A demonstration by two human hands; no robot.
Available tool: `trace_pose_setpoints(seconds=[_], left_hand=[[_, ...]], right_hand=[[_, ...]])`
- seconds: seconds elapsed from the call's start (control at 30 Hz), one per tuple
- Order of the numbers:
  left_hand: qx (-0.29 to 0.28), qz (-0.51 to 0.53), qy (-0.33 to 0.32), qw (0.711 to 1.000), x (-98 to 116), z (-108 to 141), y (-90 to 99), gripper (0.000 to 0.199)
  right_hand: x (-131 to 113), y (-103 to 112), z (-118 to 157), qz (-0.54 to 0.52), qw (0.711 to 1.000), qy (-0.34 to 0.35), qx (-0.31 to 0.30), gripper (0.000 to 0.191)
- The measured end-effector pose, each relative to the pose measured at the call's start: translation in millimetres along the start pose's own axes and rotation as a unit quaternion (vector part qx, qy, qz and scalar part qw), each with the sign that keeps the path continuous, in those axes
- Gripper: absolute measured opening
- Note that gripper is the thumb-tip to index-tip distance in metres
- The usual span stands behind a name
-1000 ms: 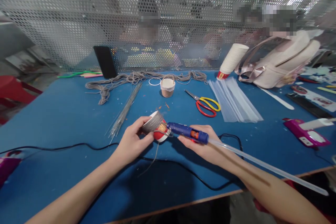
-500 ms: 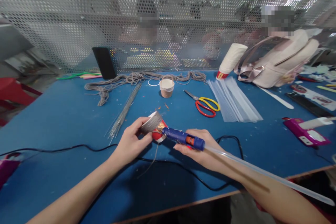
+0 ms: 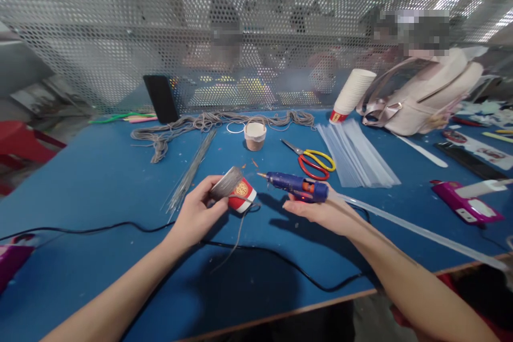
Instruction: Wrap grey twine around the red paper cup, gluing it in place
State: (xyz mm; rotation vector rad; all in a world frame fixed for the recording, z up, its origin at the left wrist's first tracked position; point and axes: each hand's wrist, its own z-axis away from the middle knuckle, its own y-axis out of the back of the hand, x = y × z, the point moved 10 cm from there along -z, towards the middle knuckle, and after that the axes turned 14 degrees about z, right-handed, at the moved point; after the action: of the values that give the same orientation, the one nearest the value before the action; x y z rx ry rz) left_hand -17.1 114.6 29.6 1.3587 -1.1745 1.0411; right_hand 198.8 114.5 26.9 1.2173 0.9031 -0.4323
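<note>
Tilted on its side, a red and white paper cup (image 3: 242,195) has grey cord wound round its rim half. My left hand (image 3: 202,206) is closed on the wrapped part, and a loose cord end (image 3: 239,235) hangs below the cup. My right hand (image 3: 316,209) grips a blue glue gun (image 3: 294,183) with a long clear glue stick in its back. The gun's nozzle points left, a little right of the cup and apart from it.
Behind stand a small wrapped cup (image 3: 255,136), grey cord (image 3: 204,119) and a black phone (image 3: 161,99). Scissors (image 3: 316,163), clear strips (image 3: 358,155), stacked cups (image 3: 355,93) and a backpack (image 3: 433,99) are on the right. A black cable (image 3: 280,259) crosses the front.
The glue gun in my right hand has moved right and up, away from the cup. My left hand has turned the cup slightly, showing more of its red side.
</note>
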Motion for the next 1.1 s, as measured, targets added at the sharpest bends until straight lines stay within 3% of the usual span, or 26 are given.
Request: trace_pose_setpoints(seconds=[0.13,0.3,0.43,0.53,0.63,0.7,0.77,0.83,0.93,1.0,1.1], left_hand=[[0.026,0.014,0.008,1.000,-3,-3,8.2,0.032],[0.041,0.015,0.005,0.999,-1,-4,13.5,0.031],[0.037,0.020,0.002,0.999,1,-2,12.3,0.030],[0.030,0.012,-0.015,0.999,5,0,10.8,0.028],[0.028,-0.021,-0.046,0.998,14,3,8.9,0.024],[0.028,-0.044,-0.067,0.996,21,7,6.9,0.021],[0.033,-0.064,-0.086,0.994,27,11,5.1,0.021],[0.042,-0.083,-0.099,0.991,31,15,4.0,0.023],[0.060,-0.114,-0.111,0.985,35,18,4.5,0.027],[0.070,-0.130,-0.117,0.982,36,19,5.7,0.029],[0.077,-0.140,-0.121,0.980,37,19,7.3,0.029]], right_hand=[[-8,10,-3,0.131,0.989,0.075,0.002,0.033],[-4,-6,-8,0.357,0.926,0.116,-0.033,0.017],[6,-22,-10,0.445,0.883,0.128,-0.080,0.023],[5,-19,-8,0.454,0.875,0.141,-0.087,0.034],[-10,-1,-8,0.383,0.914,0.135,-0.027,0.035],[-22,8,-10,0.262,0.957,0.118,0.022,0.031],[-29,3,-15,0.104,0.988,0.103,0.043,0.031],[-31,-12,-25,-0.026,0.996,0.078,0.043,0.038],[-34,-44,-39,-0.171,0.983,0.063,0.001,0.046],[-36,-53,-43,-0.192,0.980,0.057,-0.009,0.050],[-35,-53,-40,-0.126,0.992,0.030,-0.011,0.053]])
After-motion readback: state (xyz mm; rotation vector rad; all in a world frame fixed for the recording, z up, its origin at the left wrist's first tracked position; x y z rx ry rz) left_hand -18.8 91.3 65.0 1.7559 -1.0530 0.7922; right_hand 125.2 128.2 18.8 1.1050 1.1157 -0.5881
